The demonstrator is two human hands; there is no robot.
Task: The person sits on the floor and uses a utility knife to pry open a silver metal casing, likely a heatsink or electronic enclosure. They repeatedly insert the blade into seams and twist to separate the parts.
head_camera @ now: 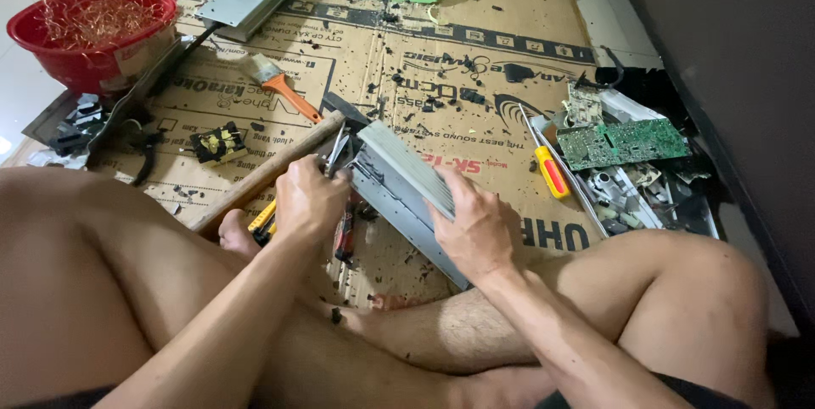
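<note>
Crossed legs (399, 332), hands on grey metal casing (407, 180), screwdriver (551, 173), circuit board (624, 141) beside

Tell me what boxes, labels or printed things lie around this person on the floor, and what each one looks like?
Flattened cardboard box: spread under everything as a work mat, brown with black printing and a red patch.
Green circuit board: to the right, a flat rectangle on a heap of scrap.
Red basin: far left, round, with a pale label on its side and full of copper wire.
No screens or signs show.
</note>
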